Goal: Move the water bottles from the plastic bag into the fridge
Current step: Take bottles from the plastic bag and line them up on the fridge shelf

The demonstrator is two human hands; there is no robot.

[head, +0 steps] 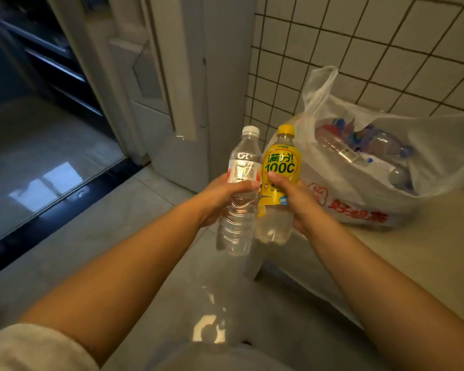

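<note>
clear white-capped water bottle (pixel 237 199) gripped in left hand (pixel 220 199), yellow-labelled yellow-capped bottle (pixel 277 183) gripped in right hand (pixel 292 199), both upright, touching, above floor, plastic bag (pixel 381 167) of more bottles just right on counter (pixel 426 250), against tiled wall (pixel 386 49)

Head view looks forward and down; close above floor (pixel 134 236).

A home kitchen, by the look of it: small square white wall tiles with dark grout (pixel 373 49), a pale countertop (pixel 426 250) carrying a translucent plastic shopping bag (pixel 386 162), a grey panelled door (pixel 156 84), glossy floor tiles (pixel 51 162).
</note>
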